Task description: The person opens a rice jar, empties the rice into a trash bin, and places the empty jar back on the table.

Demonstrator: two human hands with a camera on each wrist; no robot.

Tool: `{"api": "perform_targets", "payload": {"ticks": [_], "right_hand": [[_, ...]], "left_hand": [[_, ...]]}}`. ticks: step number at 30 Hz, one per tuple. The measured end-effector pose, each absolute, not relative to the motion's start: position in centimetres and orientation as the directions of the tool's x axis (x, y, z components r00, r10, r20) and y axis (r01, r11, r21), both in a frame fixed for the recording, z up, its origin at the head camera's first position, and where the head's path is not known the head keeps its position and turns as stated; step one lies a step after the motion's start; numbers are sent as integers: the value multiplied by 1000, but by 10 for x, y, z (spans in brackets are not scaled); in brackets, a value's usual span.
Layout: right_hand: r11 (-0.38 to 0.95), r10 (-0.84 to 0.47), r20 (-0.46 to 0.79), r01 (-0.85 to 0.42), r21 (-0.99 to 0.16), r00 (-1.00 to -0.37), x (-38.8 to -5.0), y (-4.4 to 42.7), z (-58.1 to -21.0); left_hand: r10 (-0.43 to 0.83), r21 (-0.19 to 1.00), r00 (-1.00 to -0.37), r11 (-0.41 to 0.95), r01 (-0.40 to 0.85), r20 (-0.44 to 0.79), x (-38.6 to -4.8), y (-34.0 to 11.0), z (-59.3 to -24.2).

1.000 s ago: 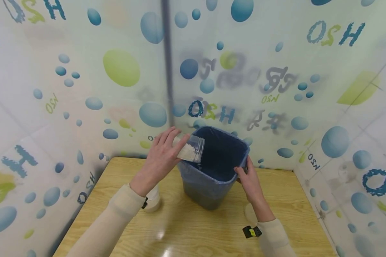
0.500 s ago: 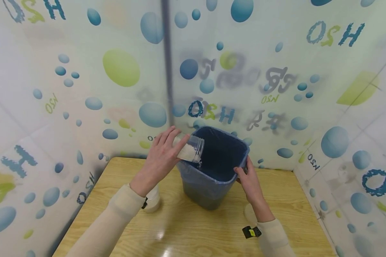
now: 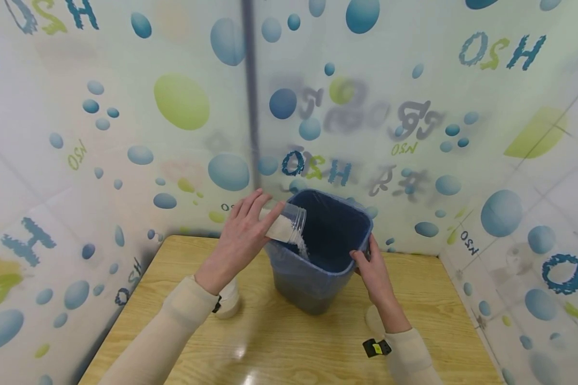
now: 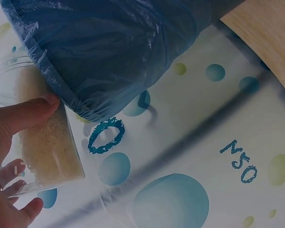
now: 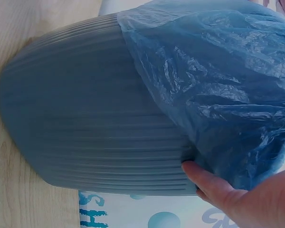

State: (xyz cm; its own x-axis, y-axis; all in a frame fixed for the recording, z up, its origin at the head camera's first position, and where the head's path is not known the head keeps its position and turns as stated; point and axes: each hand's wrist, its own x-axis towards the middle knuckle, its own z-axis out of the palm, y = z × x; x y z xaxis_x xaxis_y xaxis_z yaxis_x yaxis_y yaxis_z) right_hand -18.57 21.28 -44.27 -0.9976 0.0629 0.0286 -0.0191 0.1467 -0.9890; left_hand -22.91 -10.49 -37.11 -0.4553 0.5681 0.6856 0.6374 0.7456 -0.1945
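My left hand [image 3: 241, 235] grips a clear jar [image 3: 280, 227] of white grains, tilted with its mouth over the near left rim of a bin [image 3: 298, 283]. Grains stream from the jar's mouth into the bin. In the left wrist view the thumb lies along the jar [image 4: 54, 147], beside the blue liner [image 4: 109, 52]. My right hand [image 3: 375, 272] holds the bin's right side at the rim; the right wrist view shows its fingers [image 5: 209, 183] against the ribbed grey wall [image 5: 90, 104], below the liner [image 5: 213, 76]. The bin's floor is hidden.
A white-topped container [image 3: 228, 300] stands on the wooden table [image 3: 289, 347] beside my left wrist, partly covered by it. A pale round disc [image 3: 374, 320] lies near my right wrist. Patterned sheets [image 3: 390, 69] rise behind and at both sides.
The flow of grains from the jar has grown from a few bits to a thicker stream falling further into the bin. Both hands and the bin are in about the same place.
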Motion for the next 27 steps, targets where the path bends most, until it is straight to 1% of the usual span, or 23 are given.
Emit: {"api": "perform_targets", "payload": {"ticks": [8, 21, 27], "right_hand": [[173, 72, 32, -19, -985, -997, -186, 213, -443], [187, 81, 39, -23, -982, -996, -187, 213, -443], [187, 81, 37, -22, -982, -996, -187, 213, -444]], "left_hand": [[568, -194, -460, 748, 635, 682, -229, -105, -370], [567, -194, -450, 744, 640, 691, -230, -104, -370], [569, -188, -463, 745, 639, 680, -230, -104, -371]]}}
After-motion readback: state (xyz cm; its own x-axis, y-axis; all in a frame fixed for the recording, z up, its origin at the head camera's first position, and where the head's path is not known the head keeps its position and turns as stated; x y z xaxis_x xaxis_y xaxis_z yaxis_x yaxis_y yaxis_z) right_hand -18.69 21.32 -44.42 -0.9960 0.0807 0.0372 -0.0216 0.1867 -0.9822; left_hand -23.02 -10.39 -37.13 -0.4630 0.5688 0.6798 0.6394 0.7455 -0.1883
